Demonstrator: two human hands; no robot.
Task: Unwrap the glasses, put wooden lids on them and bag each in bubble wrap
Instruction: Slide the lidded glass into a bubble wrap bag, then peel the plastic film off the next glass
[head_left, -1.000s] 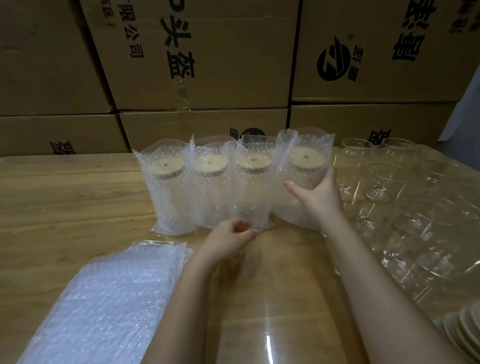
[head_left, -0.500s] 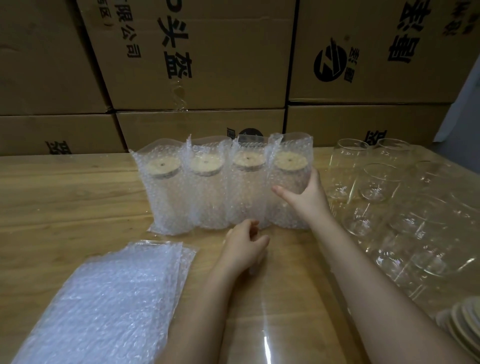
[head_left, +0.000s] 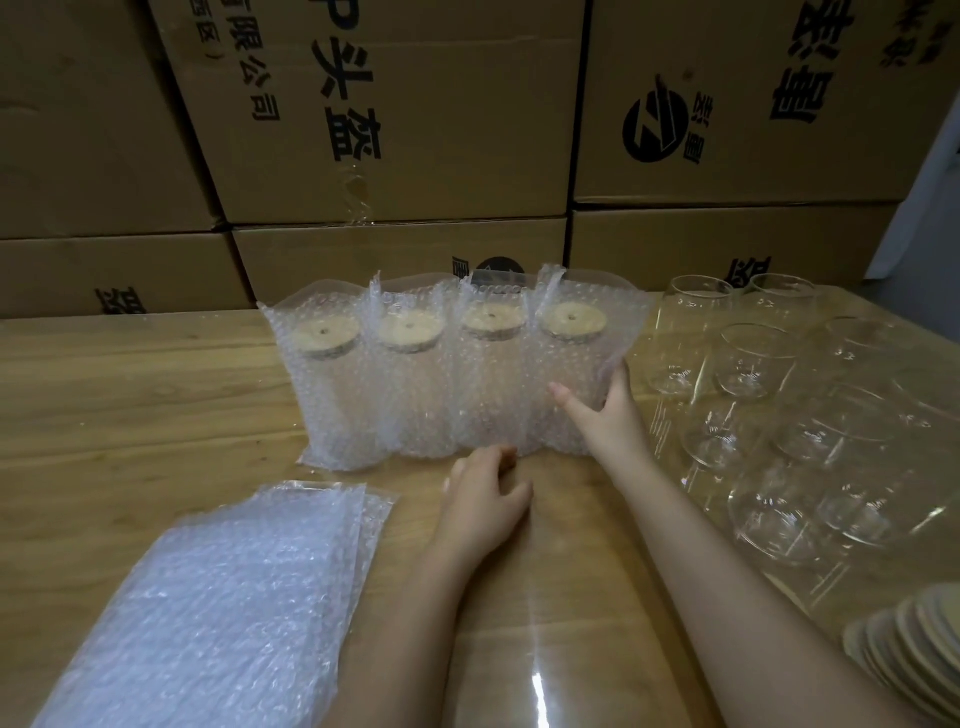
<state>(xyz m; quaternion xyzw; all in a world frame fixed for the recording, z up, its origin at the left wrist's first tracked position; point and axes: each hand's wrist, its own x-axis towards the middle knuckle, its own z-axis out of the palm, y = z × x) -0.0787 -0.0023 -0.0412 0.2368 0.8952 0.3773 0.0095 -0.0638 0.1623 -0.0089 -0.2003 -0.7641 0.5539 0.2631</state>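
Four bagged glasses (head_left: 415, 395) are standing in a touching row at mid-table, with wooden lids (head_left: 324, 338) showing through the wrap. The right hand (head_left: 602, 415) is gripping the rightmost one, thumb and fingers spread wide. The left hand (head_left: 488, 499) is lying curled at the row's bottom edge; I cannot tell whether it is pinching the wrap. Bare glasses (head_left: 753, 364) are crowding the right side and flat bubble bags (head_left: 208, 597) the near left, leaving open table (head_left: 130, 415) at far left.
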